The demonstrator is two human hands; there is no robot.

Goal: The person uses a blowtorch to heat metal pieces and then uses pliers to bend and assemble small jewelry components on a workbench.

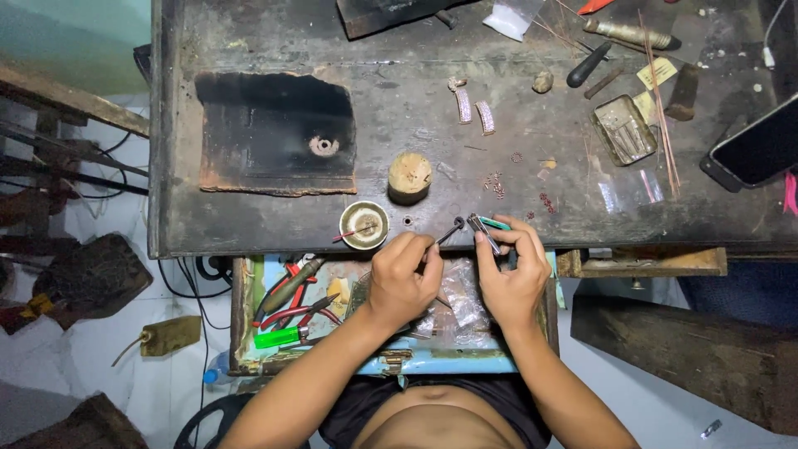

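My left hand [403, 278] is closed around a thin dark tool [450, 232] whose tip points up and right, toward the workbench's front edge. My right hand [511, 274] grips small pliers with teal handles [486, 227], their metal jaws close to the thin tool's tip. Whatever the jaws pinch is too small to see. Both hands hover over an open drawer [249, 366] just below the bench edge.
The dark workbench [416, 108] carries a charred board [274, 133], a wooden stub [410, 176], a small round dish [364, 225], two curved jewelled pieces [474, 112], tiny red beads, a metal tin [623, 129], wires and a phone [761, 145]. The drawer holds pliers, a green lighter and plastic bags.
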